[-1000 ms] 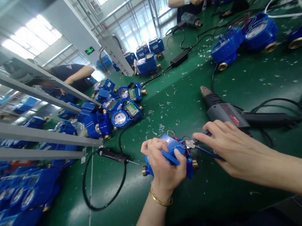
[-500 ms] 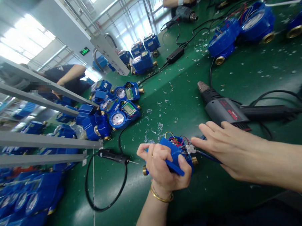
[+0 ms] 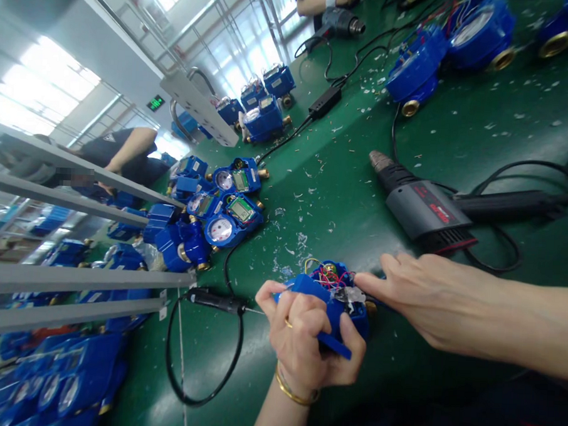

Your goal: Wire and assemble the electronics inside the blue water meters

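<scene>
My left hand [image 3: 302, 339] is wrapped round a blue water meter [image 3: 304, 288], holding it just above the table with its wiring box facing up. Thin coloured wires [image 3: 329, 275] bunch inside the box, beside a whitish translucent lump [image 3: 350, 295]. At the right side of the meter is my right hand [image 3: 416, 294], one fingertip reaching the edge of the wires and the other fingers curled in. A dark strip, perhaps a cable, shows by those fingers; what they grip is mostly hidden. The meter's dial is out of sight.
A heat gun [image 3: 425, 210] lies to the right with its cord. A soldering iron [image 3: 219, 300] with a looped cable rests left of the meter. More blue meters [image 3: 232, 217] stand left and far right [image 3: 417, 68]. Grey rails [image 3: 88, 280] cross the left; co-workers [image 3: 127, 149] sit beyond.
My right hand has lowered and curled its fingers, bringing a fingertip to the wires. The meter in my left hand has tilted slightly and dropped a little. The view has shifted slightly.
</scene>
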A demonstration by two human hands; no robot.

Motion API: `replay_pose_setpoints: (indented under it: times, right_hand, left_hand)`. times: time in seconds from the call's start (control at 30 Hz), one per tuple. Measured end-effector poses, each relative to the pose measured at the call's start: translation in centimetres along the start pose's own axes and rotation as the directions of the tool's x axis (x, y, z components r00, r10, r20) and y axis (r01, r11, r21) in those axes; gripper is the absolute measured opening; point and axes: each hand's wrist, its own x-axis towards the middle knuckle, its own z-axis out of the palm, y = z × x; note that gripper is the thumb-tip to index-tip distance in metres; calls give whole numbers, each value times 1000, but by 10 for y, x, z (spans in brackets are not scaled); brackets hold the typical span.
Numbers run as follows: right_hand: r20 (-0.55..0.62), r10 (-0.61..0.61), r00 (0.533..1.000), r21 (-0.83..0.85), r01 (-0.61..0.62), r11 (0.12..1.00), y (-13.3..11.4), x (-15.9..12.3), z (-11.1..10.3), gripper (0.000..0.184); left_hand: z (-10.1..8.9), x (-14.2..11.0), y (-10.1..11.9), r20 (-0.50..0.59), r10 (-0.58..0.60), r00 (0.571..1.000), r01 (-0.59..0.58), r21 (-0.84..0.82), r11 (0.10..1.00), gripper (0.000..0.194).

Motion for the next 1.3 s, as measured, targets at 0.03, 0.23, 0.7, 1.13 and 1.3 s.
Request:
replay_pose_setpoints:
  times: [0.03,0.23,0.7,1.13,1.3]
  right_hand:
    - [4,4,1000,46,-4,999,-1,-2,2,53]
    - [53,92,994,414,-106,904,-7,-10,15,39]
    - [-210,-34,977,-85,16,996,3,1,-2,54]
    - [-129,31,991,-141,-49,989,-8,6,3,31]
    - [-132,50,990,-100,-64,993,-13,6,12,27]
  left_hand:
    - [0,-2,-2,-4,-10,1000,10,-4,1000,29]
    - [6,-9,-9,-82,-99,992,97,-28,995,26]
    - [13,-9,-10,-100,-117,988,107,-103,989,43]
    - [10,-4,-2,-78,-117,990,100,-199,975,27]
    - [7,-7,-7,-52,-110,993,97,-207,973,27]
